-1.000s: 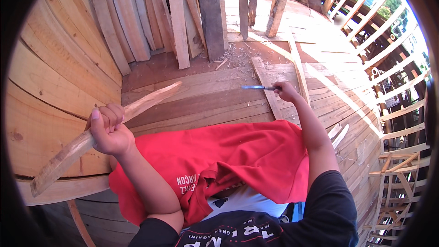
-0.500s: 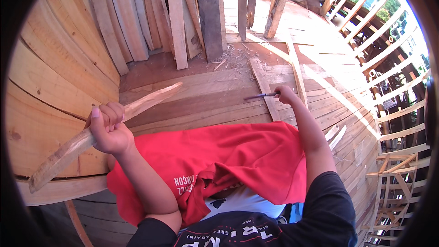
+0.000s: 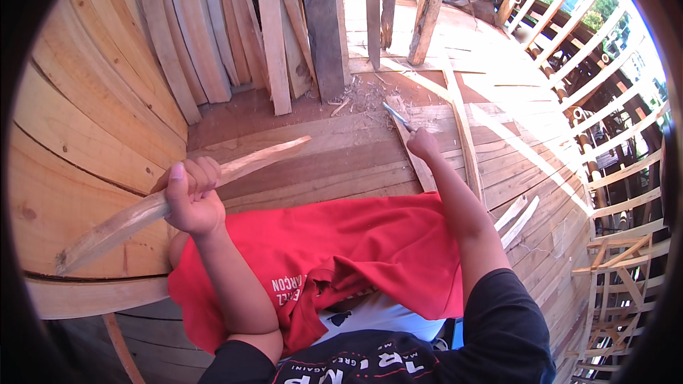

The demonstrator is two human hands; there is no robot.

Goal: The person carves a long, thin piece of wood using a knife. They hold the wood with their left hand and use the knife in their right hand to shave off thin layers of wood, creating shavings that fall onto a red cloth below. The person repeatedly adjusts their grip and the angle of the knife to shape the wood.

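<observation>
Facing a floor of long brown planks (image 3: 334,135), lit in bright bands toward the far right and strewn with pale shavings (image 3: 363,96) at the far middle. Bounded on the left by a wall of broad, yellowish boards (image 3: 78,135), and at the far left by a row of upright planks (image 3: 192,28) beside a dark post (image 3: 320,35). Opening on the right onto a pale slatted framework (image 3: 626,203), with greenery (image 3: 597,18) beyond at the far right. Crossed, on the floor, by a long narrow board (image 3: 461,121) and, to its left, a second board (image 3: 424,174). Dotted also with pale wood pieces (image 3: 521,223), just right of the right forearm. Covered at the near middle by a spread red cloth (image 3: 356,235).

Gripping a curved strip of wood (image 3: 114,235) in the left hand (image 3: 196,195), fingers and thumb wrapped round its middle. Holding it at a slant, near end to the left before the wall, far end to the right, well apart from the right hand (image 3: 425,144). Clenching the right hand round a slim bladed tool (image 3: 398,116), handle mostly hidden in the fist. Pointing its blade far and left, toward the shavings. Cannot tell any contact between blade and board beneath.
</observation>
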